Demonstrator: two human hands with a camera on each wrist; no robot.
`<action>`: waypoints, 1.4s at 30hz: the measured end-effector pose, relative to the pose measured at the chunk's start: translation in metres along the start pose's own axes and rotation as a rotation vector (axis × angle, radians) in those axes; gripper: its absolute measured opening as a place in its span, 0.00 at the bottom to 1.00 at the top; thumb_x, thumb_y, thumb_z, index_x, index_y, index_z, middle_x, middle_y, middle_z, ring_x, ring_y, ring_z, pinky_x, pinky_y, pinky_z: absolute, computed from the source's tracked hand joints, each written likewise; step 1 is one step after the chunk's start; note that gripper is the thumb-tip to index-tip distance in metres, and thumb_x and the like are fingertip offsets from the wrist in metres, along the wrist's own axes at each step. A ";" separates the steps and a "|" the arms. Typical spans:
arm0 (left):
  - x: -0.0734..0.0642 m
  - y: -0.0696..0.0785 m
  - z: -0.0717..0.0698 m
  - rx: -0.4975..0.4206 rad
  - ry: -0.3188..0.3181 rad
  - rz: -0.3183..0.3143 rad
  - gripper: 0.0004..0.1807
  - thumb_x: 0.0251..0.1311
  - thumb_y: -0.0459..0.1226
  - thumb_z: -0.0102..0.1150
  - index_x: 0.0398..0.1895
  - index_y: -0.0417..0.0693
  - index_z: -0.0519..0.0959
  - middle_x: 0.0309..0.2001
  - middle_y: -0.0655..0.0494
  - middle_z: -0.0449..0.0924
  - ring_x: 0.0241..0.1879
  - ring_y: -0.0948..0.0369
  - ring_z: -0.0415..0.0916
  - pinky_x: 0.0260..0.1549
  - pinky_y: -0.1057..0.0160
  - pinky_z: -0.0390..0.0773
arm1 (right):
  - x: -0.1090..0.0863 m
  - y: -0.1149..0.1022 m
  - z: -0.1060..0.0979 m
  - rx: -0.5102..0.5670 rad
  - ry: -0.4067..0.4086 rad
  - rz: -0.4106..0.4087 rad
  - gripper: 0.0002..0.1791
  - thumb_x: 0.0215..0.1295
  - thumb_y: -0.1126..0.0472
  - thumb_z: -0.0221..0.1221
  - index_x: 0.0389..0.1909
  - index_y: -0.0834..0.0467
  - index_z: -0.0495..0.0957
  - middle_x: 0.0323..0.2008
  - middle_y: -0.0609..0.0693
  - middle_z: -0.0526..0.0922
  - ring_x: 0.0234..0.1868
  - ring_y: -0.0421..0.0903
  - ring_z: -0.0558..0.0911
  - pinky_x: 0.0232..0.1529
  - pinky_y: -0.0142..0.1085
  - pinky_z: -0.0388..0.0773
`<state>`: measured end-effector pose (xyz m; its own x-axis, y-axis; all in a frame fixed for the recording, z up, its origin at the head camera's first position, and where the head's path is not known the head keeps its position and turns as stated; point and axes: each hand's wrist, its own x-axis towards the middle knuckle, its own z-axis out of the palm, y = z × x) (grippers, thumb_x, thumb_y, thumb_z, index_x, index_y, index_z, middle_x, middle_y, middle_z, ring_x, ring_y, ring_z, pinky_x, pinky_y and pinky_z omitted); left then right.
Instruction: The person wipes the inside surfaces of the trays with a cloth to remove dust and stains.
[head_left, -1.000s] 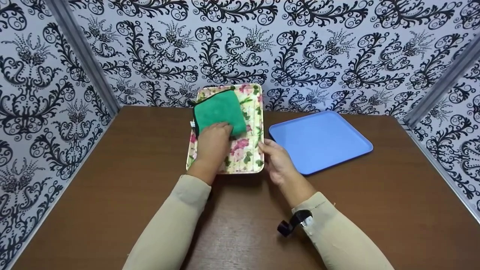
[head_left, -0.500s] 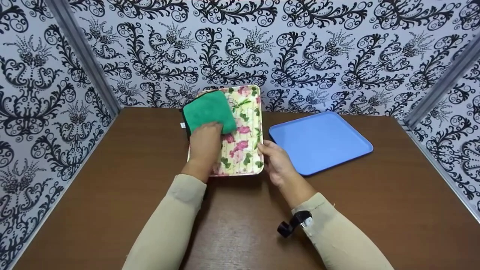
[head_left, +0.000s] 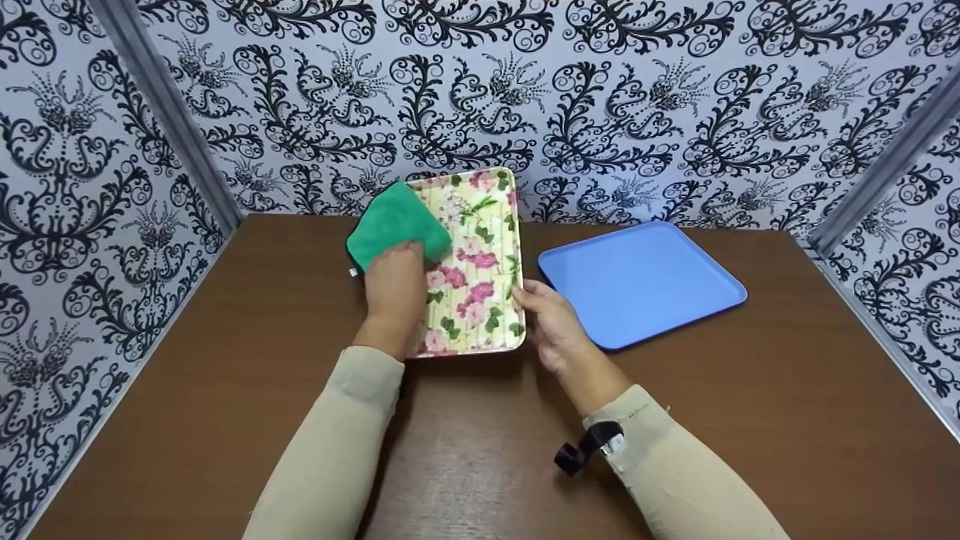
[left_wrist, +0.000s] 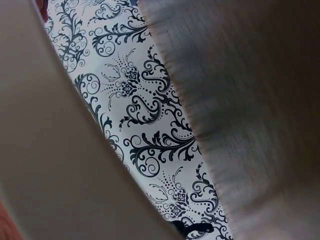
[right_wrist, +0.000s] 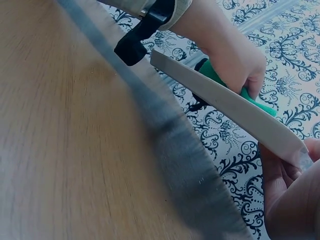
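A rectangular tray with a pink-and-green floral print is held up off the table, tilted towards me. My right hand grips its right edge, thumb over the rim. My left hand holds a green cloth with dark edging and a small white tag against the tray's left side. Part of the cloth hangs past the left rim. From the right wrist, the tray is seen edge-on, with the left hand gripping the cloth above it. The left wrist view shows neither hand nor tray, only a blurred sleeve.
A blue tray lies on the brown table to the right of the floral one. Patterned walls enclose the table at the back and both sides. A black strap hangs at the right cuff.
My left hand has moved the green cloth leftward across the floral tray, from near its middle to over its left edge. The right hand keeps its grip; the tray has shifted slightly.
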<state>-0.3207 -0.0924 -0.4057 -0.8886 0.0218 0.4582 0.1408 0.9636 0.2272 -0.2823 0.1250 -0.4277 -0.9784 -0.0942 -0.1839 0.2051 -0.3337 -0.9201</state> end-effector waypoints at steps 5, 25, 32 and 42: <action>0.001 0.000 0.001 -0.042 0.007 -0.019 0.11 0.68 0.27 0.56 0.49 0.39 0.85 0.45 0.42 0.88 0.46 0.42 0.86 0.49 0.44 0.85 | 0.001 -0.001 -0.001 -0.002 -0.006 -0.001 0.09 0.77 0.64 0.54 0.52 0.61 0.76 0.31 0.44 0.86 0.33 0.40 0.84 0.34 0.34 0.82; -0.005 0.015 -0.003 -0.089 0.052 -0.006 0.17 0.66 0.27 0.58 0.56 0.40 0.84 0.49 0.43 0.89 0.48 0.42 0.86 0.50 0.44 0.85 | 0.000 -0.001 0.001 -0.021 -0.039 -0.018 0.12 0.77 0.64 0.53 0.56 0.64 0.74 0.32 0.44 0.86 0.33 0.40 0.84 0.38 0.34 0.82; -0.007 0.022 -0.003 -0.073 0.049 0.026 0.18 0.66 0.27 0.58 0.59 0.40 0.83 0.49 0.43 0.88 0.49 0.43 0.86 0.51 0.46 0.86 | -0.001 0.000 0.002 -0.024 -0.041 -0.025 0.11 0.76 0.64 0.54 0.54 0.63 0.75 0.32 0.44 0.86 0.34 0.40 0.84 0.38 0.35 0.82; -0.010 0.031 -0.005 -0.016 0.007 0.059 0.23 0.63 0.30 0.65 0.63 0.42 0.81 0.56 0.47 0.87 0.54 0.47 0.85 0.56 0.50 0.85 | -0.001 0.003 0.002 -0.005 -0.073 -0.019 0.12 0.77 0.66 0.52 0.57 0.63 0.73 0.34 0.44 0.86 0.34 0.39 0.84 0.37 0.34 0.83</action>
<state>-0.3059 -0.0643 -0.3990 -0.8754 0.0766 0.4773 0.1998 0.9564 0.2131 -0.2803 0.1218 -0.4294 -0.9775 -0.1566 -0.1410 0.1864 -0.3310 -0.9250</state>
